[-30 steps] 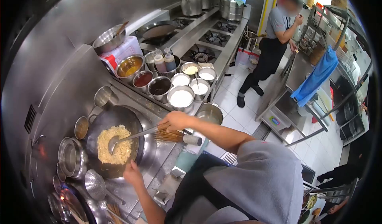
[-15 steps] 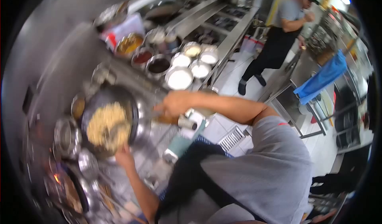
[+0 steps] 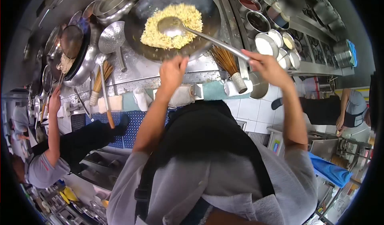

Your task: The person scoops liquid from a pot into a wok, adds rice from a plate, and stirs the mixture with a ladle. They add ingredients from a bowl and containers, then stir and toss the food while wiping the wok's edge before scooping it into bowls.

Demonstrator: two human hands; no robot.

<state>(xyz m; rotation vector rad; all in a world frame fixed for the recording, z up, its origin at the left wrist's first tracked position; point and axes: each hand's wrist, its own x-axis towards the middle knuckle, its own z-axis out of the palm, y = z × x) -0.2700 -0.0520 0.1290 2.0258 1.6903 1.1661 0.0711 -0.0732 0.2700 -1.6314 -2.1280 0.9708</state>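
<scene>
A dark wok (image 3: 138,19) holds loose yellow fried rice (image 3: 156,37). My right hand (image 3: 270,69) grips the end of a long-handled metal ladle (image 3: 171,26), whose bowl rests on the rice. At the wok's near rim, my left hand (image 3: 172,74) is closed with the thumb up; it appears to grip the wok there, though the fingertips are hidden. A bamboo wok brush (image 3: 226,61) lies right of the wok, under the ladle's handle.
Left stand a perforated skimmer (image 3: 113,37), another ladle (image 3: 105,85) and a second brush (image 3: 100,79). A co-worker's hand (image 3: 55,99) is by another wok (image 3: 86,57). Sauce pots (image 3: 257,22) and white-filled bowls (image 3: 266,45) line the right. Folded cloths (image 3: 182,95) lie along the front edge.
My view has swung left and levelled, bringing the wok to the top middle. The ladle now crosses the rice with its handle to the right. The left hand stays at the wok's near rim.
</scene>
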